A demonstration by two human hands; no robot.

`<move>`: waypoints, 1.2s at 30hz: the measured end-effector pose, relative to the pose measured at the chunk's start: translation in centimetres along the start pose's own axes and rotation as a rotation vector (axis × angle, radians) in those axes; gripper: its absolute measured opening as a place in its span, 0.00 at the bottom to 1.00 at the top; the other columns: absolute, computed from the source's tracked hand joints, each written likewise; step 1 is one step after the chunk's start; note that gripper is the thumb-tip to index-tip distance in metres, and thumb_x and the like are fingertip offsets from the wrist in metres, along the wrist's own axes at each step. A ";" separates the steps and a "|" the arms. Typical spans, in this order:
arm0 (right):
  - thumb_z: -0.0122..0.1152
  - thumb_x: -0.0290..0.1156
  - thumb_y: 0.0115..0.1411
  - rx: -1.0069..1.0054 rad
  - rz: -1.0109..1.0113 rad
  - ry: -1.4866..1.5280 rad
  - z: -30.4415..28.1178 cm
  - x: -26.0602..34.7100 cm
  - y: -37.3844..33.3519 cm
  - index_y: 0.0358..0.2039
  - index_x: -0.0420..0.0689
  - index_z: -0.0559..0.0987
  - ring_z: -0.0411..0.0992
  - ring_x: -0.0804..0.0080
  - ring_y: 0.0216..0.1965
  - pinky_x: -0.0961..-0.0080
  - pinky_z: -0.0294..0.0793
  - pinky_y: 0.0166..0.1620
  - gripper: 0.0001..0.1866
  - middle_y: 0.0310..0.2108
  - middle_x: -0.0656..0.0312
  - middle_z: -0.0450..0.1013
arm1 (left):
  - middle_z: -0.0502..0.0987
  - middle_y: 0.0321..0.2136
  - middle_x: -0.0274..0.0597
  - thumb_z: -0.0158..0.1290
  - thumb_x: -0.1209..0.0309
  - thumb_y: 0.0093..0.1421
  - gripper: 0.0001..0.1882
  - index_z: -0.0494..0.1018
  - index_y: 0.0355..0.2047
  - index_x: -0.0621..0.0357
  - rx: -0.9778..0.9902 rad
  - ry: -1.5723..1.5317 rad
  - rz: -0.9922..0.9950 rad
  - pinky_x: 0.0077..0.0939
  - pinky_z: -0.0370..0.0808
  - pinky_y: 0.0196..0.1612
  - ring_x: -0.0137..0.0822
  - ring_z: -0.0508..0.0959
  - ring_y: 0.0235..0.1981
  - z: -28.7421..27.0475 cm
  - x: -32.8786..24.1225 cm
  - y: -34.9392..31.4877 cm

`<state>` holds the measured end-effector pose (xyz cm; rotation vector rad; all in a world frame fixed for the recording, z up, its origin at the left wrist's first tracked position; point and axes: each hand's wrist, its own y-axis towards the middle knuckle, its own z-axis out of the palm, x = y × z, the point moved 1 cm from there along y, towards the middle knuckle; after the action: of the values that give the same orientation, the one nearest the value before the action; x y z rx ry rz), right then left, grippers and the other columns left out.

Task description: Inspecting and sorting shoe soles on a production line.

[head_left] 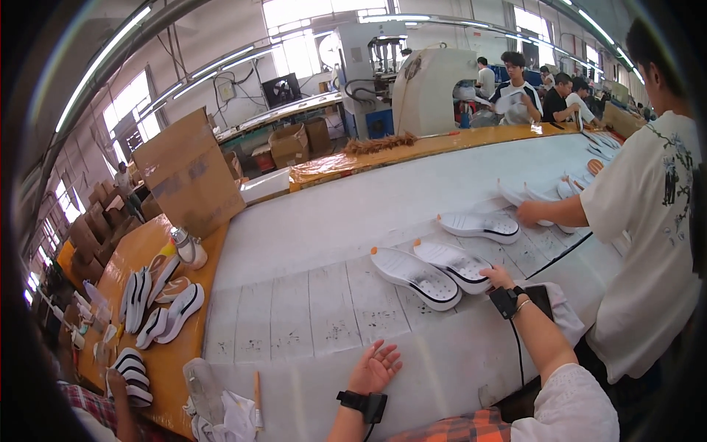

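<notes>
White with an orange tab at its far end, one shoe sole [453,265] lies in a slanting row on the pale bench [280,236], in front of the person and a little to the right. The right hand [498,278] has its fingers closed on the near end, apparently pinching the rim; whether the sole is lifted there cannot be told. The step in hand looks like placing or adjusting this sole in the row. The next move seems to call for a light hold on the edge, turning it without nudging the sole to its left [414,277], which sits just beside it. The left hand [375,366] is empty, palm up, fingers loosely curled. Beyond, another sole [480,225] lies near a co-worker's hand [527,213]. Nearer the left corner are a brush [258,398] and crumpled white cloth [237,416].
</notes>
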<state>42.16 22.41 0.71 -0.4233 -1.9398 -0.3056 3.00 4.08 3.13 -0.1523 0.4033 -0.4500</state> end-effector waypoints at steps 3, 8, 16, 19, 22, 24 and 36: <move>0.55 0.33 0.48 0.351 0.587 0.843 0.1 5.4 -4.6 0.36 0.47 0.70 0.68 0.74 0.32 0.77 0.68 0.31 0.13 0.32 0.67 0.70 | 0.69 0.45 0.48 0.41 0.64 0.61 0.15 0.62 0.47 0.55 0.020 -0.007 0.002 0.44 0.66 0.50 0.43 0.71 0.45 0.2 0.0 0.2; 0.55 0.28 0.47 0.464 0.298 0.858 2.4 8.7 -6.3 0.38 0.40 0.68 0.69 0.68 0.34 0.74 0.71 0.35 0.17 0.35 0.58 0.68 | 0.69 0.45 0.49 0.41 0.65 0.61 0.15 0.62 0.48 0.55 0.023 -0.002 -0.002 0.44 0.67 0.49 0.44 0.71 0.45 0.6 -0.2 -0.3; 0.52 0.25 0.47 0.596 0.327 0.530 8.1 9.3 -9.5 0.52 0.40 0.61 0.68 0.62 0.38 0.64 0.71 0.39 0.29 0.41 0.55 0.67 | 0.71 0.44 0.49 0.42 0.65 0.61 0.15 0.63 0.47 0.54 -0.006 0.007 -0.007 0.44 0.67 0.48 0.44 0.72 0.44 0.4 0.5 -0.3; 0.52 0.28 0.46 0.688 0.681 0.809 7.7 10.1 -11.5 0.51 0.44 0.63 0.62 0.54 0.48 0.46 0.60 0.48 0.27 0.48 0.53 0.63 | 0.71 0.44 0.47 0.42 0.65 0.60 0.16 0.63 0.47 0.54 0.009 -0.013 -0.012 0.44 0.67 0.49 0.43 0.72 0.44 0.2 0.5 -0.4; 0.53 0.31 0.45 0.959 0.849 1.104 6.6 11.6 -15.1 0.51 0.44 0.63 0.56 0.50 0.54 0.39 0.53 0.53 0.29 0.52 0.51 0.61 | 0.69 0.46 0.45 0.42 0.65 0.61 0.16 0.62 0.50 0.50 0.027 -0.003 0.016 0.43 0.66 0.49 0.44 0.71 0.45 0.3 0.3 -0.4; 0.54 0.31 0.44 1.189 0.815 1.256 4.7 13.4 -18.0 0.52 0.44 0.61 0.54 0.48 0.56 0.37 0.49 0.54 0.31 0.54 0.50 0.59 | 0.61 0.52 0.47 0.42 0.67 0.61 0.29 0.45 0.60 0.47 0.089 0.279 0.182 0.41 0.66 0.50 0.42 0.67 0.49 1.2 0.1 -0.6; 0.55 0.35 0.50 1.202 0.499 0.936 2.7 11.0 -22.9 0.53 0.35 0.60 0.72 0.65 0.39 0.70 0.73 0.42 0.31 0.42 0.50 0.69 | 0.46 0.61 0.40 0.49 0.78 0.55 0.46 0.30 0.62 0.33 0.366 0.697 0.485 0.28 0.68 0.45 0.30 0.65 0.48 6.0 0.2 -3.6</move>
<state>26.12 4.48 9.35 0.0781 -0.7842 0.8352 4.24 1.14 9.37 0.4675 1.0031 -0.0754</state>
